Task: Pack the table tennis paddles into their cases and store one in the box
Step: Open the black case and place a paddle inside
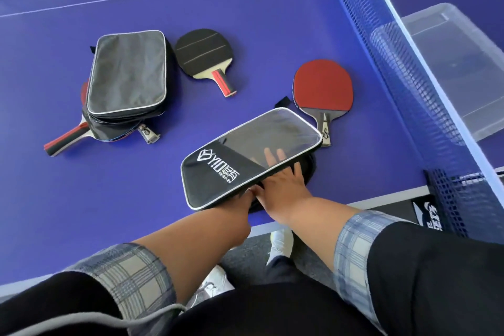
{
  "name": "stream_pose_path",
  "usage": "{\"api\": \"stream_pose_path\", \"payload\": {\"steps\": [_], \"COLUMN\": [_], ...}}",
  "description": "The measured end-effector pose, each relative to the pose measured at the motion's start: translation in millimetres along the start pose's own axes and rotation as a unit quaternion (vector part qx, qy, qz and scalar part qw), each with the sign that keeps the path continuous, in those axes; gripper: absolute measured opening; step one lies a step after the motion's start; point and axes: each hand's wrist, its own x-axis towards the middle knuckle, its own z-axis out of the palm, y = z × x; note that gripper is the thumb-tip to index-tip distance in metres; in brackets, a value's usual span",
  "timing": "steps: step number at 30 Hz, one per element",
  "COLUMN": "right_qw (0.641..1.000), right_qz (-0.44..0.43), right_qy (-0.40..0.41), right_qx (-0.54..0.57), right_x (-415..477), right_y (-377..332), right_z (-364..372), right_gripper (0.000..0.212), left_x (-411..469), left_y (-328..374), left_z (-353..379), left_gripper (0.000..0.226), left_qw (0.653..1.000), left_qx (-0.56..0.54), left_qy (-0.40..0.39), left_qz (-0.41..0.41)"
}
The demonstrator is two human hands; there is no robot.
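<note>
A black case (218, 172) with a clear window lies near the table's front edge, its top flap raised. My right hand (286, 183) reaches in under the flap, and its straight fingers show through the window. My left hand (243, 198) goes in under the flap's near edge and is almost wholly hidden. A red paddle (323, 87) lies just beyond the case, a black paddle (204, 54) farther left. A grey case (126, 73) rests on top of two more paddles, whose handles (65, 139) stick out. The clear plastic box (450, 63) stands behind the net.
The blue net (395, 63) runs diagonally on the right, between the table top (245, 3) and the box. Its clamp (441, 196) sits at the table's edge. The table's white front edge passes under my forearms.
</note>
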Motion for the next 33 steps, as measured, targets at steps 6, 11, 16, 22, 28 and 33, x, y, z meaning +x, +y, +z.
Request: {"api": "stream_pose_path", "payload": {"steps": [6, 11, 16, 22, 28, 33], "right_qw": [0.999, 0.998, 0.997, 0.998, 0.995, 0.989], "right_qz": [-0.009, -0.022, -0.017, -0.017, -0.052, -0.100], "right_qy": [0.024, 0.035, 0.040, 0.027, 0.005, -0.037], "right_qx": [-0.021, -0.054, -0.060, -0.061, -0.082, -0.104], "right_x": [2, 1, 4, 5, 0, -2], "right_y": [4, 6, 8, 10, 25, 43], "right_z": [9, 14, 19, 18, 9, -8], "right_gripper": [0.072, 0.081, 0.084, 0.084, 0.085, 0.084], "left_x": [9, 8, 20, 27, 33, 31], "left_y": [-16, -37, -72, -89, -117, -115], "left_z": [5, -9, -39, -53, -56, -39], "left_gripper": [0.055, 0.045, 0.058, 0.062, 0.061, 0.062], "left_qw": [0.998, 0.990, 0.979, 0.962, 0.955, 0.968], "left_qx": [-0.057, -0.099, 0.076, 0.158, 0.192, 0.133], "left_qy": [0.015, 0.096, 0.186, 0.210, 0.206, 0.203], "left_qz": [-0.012, 0.035, 0.029, 0.069, 0.095, 0.070]}}
